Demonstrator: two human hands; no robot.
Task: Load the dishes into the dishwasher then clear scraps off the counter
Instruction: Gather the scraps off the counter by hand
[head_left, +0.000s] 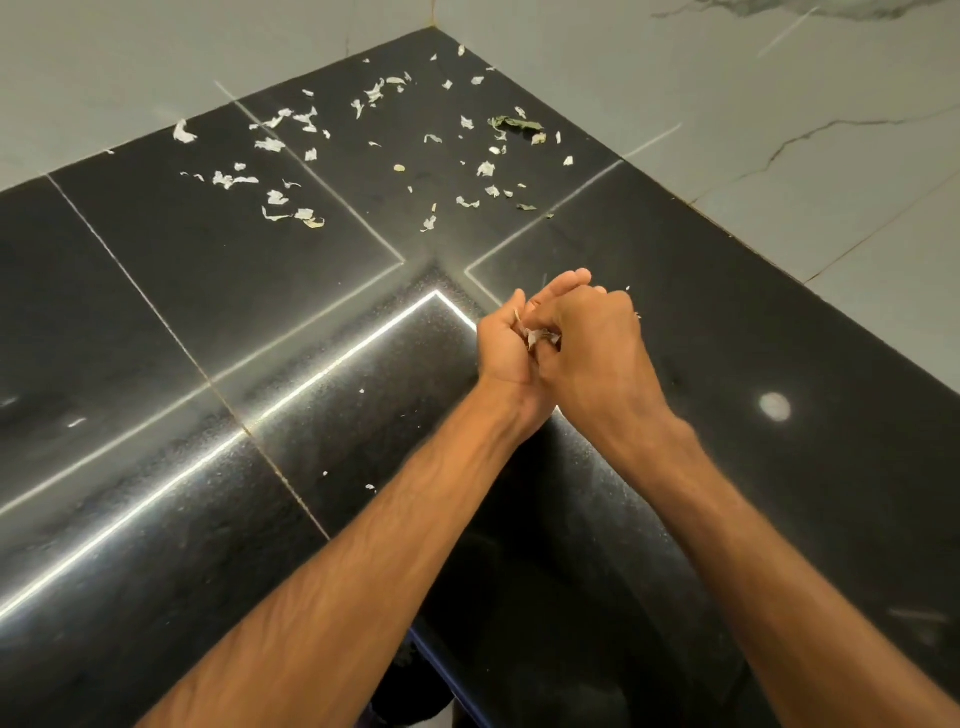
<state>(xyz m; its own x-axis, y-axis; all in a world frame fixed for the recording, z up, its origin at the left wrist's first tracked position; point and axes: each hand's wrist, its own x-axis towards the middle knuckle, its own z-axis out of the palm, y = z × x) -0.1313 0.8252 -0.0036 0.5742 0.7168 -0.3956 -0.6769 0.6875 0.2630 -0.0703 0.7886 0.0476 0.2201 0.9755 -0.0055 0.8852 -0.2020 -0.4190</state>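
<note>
Pale peel scraps (291, 156) lie strewn over the far corner of the black counter (156, 291), with a dark green leaf piece (514, 123) among them. My two hands meet above the counter's middle. My left hand (504, 345) is cupped with its fingers stretched forward and carries a small bunch of scraps (541, 338) in the palm. My right hand (597, 338) curls over that palm, its fingertips pinching the bunch. No dishes or dishwasher are in view.
Grey marble-look wall tiles (779, 130) close the corner at the back and right. A few tiny crumbs (370, 487) lie on the near counter to the left of my forearms. The counter's front edge (447, 670) runs below my arms.
</note>
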